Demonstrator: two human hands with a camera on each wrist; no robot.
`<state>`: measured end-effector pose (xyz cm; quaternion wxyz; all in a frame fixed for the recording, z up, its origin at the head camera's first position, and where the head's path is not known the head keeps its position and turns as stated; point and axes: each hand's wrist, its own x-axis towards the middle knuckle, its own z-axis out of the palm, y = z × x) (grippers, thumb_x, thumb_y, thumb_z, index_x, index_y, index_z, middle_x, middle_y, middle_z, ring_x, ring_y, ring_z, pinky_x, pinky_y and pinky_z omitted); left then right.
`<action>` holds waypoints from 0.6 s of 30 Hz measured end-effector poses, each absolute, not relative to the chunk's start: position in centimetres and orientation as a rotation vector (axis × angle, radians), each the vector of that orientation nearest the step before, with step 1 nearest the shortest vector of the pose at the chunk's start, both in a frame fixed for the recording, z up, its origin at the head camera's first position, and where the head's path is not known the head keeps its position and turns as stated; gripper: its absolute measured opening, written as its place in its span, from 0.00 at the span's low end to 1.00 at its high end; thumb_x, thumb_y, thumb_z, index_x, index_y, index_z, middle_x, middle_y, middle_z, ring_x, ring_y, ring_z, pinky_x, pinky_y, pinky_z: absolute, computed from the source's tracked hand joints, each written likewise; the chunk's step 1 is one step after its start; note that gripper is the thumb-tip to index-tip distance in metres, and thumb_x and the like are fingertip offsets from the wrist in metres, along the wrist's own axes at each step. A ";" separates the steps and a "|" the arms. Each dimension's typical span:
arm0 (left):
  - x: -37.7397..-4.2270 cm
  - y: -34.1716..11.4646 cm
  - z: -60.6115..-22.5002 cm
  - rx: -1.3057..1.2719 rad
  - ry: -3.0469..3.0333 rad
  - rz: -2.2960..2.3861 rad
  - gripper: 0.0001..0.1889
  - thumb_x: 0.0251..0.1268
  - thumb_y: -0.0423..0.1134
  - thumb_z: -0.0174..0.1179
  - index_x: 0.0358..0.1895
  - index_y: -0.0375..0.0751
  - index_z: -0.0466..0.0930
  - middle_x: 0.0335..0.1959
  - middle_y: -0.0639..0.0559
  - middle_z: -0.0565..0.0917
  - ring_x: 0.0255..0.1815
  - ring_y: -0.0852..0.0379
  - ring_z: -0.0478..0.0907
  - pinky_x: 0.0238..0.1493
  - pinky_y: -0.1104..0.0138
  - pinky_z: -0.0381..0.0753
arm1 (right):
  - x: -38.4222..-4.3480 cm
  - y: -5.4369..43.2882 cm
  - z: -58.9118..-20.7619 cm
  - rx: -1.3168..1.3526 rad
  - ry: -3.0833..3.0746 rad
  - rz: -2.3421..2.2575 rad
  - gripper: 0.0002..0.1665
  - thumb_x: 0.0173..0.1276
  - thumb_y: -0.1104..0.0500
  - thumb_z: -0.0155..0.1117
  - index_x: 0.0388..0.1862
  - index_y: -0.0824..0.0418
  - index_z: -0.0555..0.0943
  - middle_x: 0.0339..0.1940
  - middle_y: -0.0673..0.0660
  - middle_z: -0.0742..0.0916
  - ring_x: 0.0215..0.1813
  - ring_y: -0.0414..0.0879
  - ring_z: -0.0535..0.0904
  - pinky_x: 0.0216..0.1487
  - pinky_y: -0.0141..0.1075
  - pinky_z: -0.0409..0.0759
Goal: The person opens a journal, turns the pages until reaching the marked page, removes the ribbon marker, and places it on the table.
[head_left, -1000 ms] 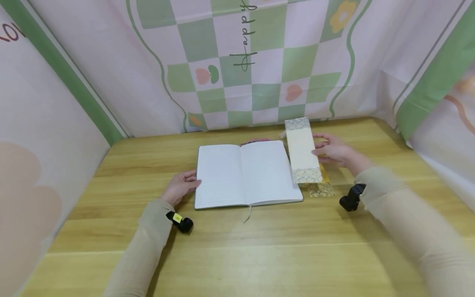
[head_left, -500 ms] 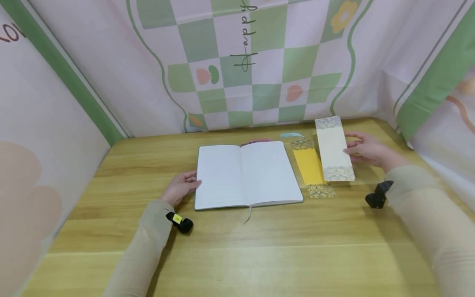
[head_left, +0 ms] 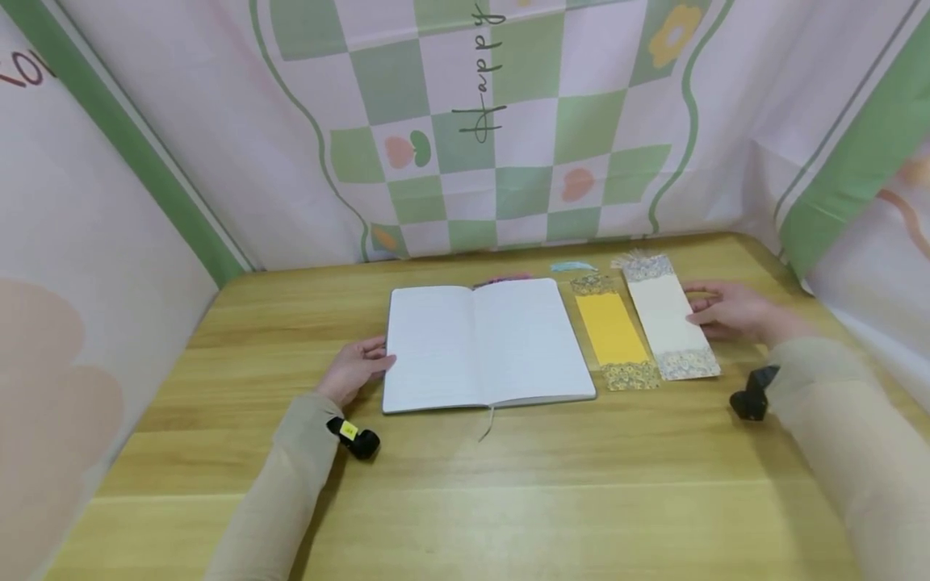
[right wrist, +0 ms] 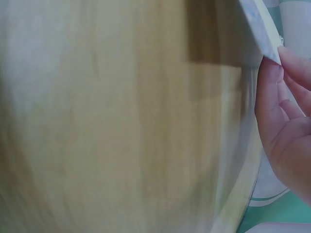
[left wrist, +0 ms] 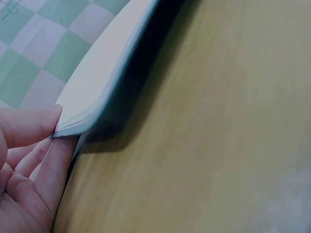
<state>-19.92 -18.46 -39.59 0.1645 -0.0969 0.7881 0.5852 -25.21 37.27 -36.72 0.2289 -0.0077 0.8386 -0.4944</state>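
An open notebook with blank pages lies in the middle of the table in the head view, a ribbon hanging from its lower edge. My left hand pinches its left edge; the left wrist view shows the thumb on the page and fingers beneath. To the right, my right hand pinches the right edge of a cream bookmark with patterned ends and a pale tassel. In the right wrist view, thumb and fingertips meet at the bookmark's edge, held over the table. A yellow bookmark lies between it and the notebook.
A light blue tassel lies behind the yellow bookmark. Something pink and purple peeks out behind the notebook's top edge. The wooden table meets a checked curtain at the back, with more cloth on both sides.
My right hand has carried the cream bookmark rightward off the yellow bookmark, then lowered it toward the table. The yellow bookmark and blue tassel are now uncovered. My left hand stays on the notebook.
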 end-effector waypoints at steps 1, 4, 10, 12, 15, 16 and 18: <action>-19.9 -18.4 -39.6 -0.282 2.245 1.669 0.28 0.66 0.30 0.56 0.70 0.37 0.61 0.57 0.38 0.75 0.57 0.50 0.73 0.63 0.59 0.73 | -25.2 37.2 -36.8 -0.017 2.304 -1.362 0.46 0.64 0.72 0.55 0.72 0.74 0.40 0.39 0.47 0.77 0.38 0.35 0.77 0.46 0.34 0.83; -19.9 -18.4 -39.5 -0.282 2.246 1.668 0.28 0.67 0.30 0.56 0.70 0.37 0.61 0.57 0.38 0.75 0.57 0.49 0.73 0.63 0.59 0.73 | -25.0 37.1 -36.9 0.000 2.294 -1.362 0.46 0.64 0.71 0.56 0.72 0.73 0.40 0.38 0.47 0.76 0.38 0.35 0.77 0.45 0.33 0.83; -19.9 -18.3 -39.6 -0.305 2.245 1.670 0.29 0.66 0.30 0.57 0.70 0.37 0.62 0.56 0.39 0.76 0.57 0.50 0.73 0.63 0.59 0.73 | -24.8 36.8 -36.8 0.024 2.304 -1.348 0.47 0.64 0.69 0.58 0.72 0.72 0.41 0.39 0.46 0.76 0.37 0.34 0.77 0.45 0.33 0.83; -20.0 -18.4 -39.6 -0.296 2.250 1.668 0.29 0.66 0.30 0.57 0.70 0.36 0.61 0.56 0.39 0.76 0.57 0.50 0.73 0.63 0.59 0.73 | -24.8 36.8 -36.8 0.024 2.304 -1.349 0.47 0.64 0.70 0.58 0.72 0.73 0.41 0.39 0.46 0.76 0.37 0.34 0.77 0.45 0.33 0.83; -20.0 -18.4 -39.7 -0.303 2.249 1.668 0.29 0.66 0.31 0.57 0.69 0.37 0.62 0.56 0.39 0.76 0.57 0.50 0.73 0.63 0.59 0.74 | -24.9 37.0 -36.8 0.022 2.297 -1.360 0.47 0.64 0.69 0.58 0.72 0.74 0.41 0.38 0.45 0.77 0.37 0.34 0.78 0.45 0.32 0.83; -20.0 -18.4 -39.7 -0.302 2.248 1.668 0.29 0.66 0.31 0.57 0.70 0.37 0.62 0.56 0.39 0.76 0.57 0.50 0.73 0.63 0.59 0.73 | -24.9 37.1 -36.9 0.016 2.293 -1.364 0.47 0.64 0.69 0.58 0.72 0.74 0.41 0.37 0.45 0.78 0.37 0.34 0.78 0.45 0.32 0.83; -20.0 -18.4 -39.7 -0.308 2.244 1.670 0.28 0.66 0.31 0.57 0.69 0.37 0.62 0.56 0.38 0.76 0.58 0.49 0.73 0.63 0.59 0.73 | -25.1 37.3 -36.9 0.013 2.283 -1.378 0.46 0.64 0.69 0.58 0.71 0.75 0.41 0.37 0.44 0.78 0.37 0.33 0.78 0.46 0.32 0.83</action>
